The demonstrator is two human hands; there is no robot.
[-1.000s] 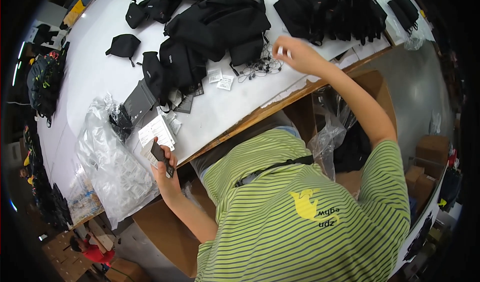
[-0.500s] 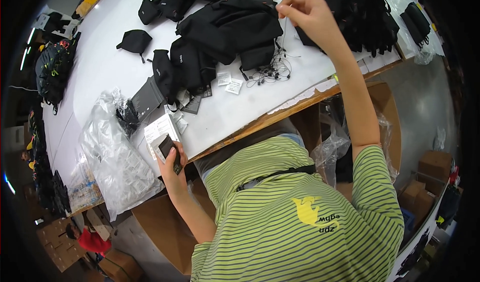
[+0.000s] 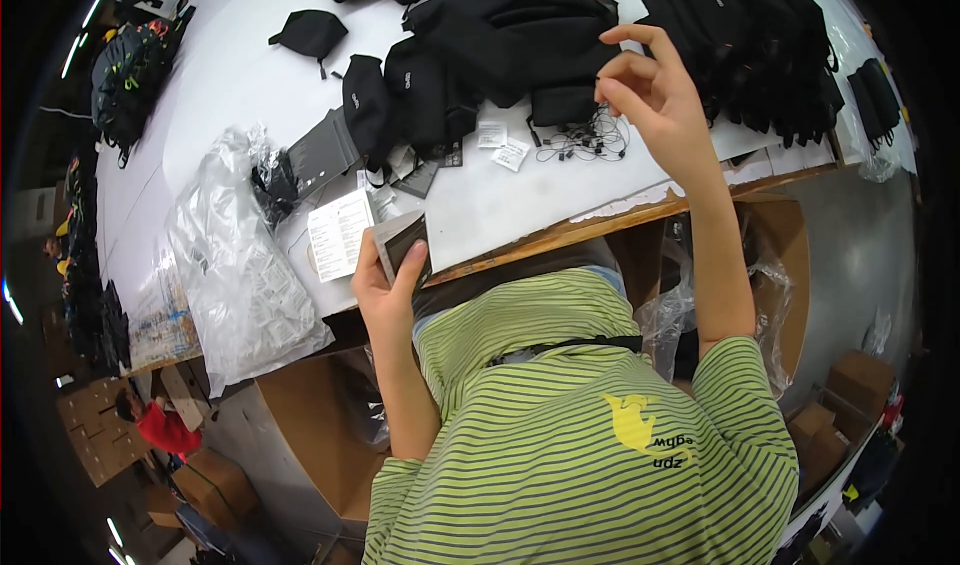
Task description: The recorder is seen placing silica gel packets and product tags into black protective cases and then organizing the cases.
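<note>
right hand [image 3: 660,115] moved nearer black cords [image 3: 590,143], left hand [image 3: 388,290] holding cards [image 3: 404,243]

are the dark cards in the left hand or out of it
In it: the left hand grips the dark cards, its thumb lying over them.

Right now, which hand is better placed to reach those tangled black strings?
Likely the right hand: it is nearer the tangled black strings, while the left hand holds dark cards.
</note>
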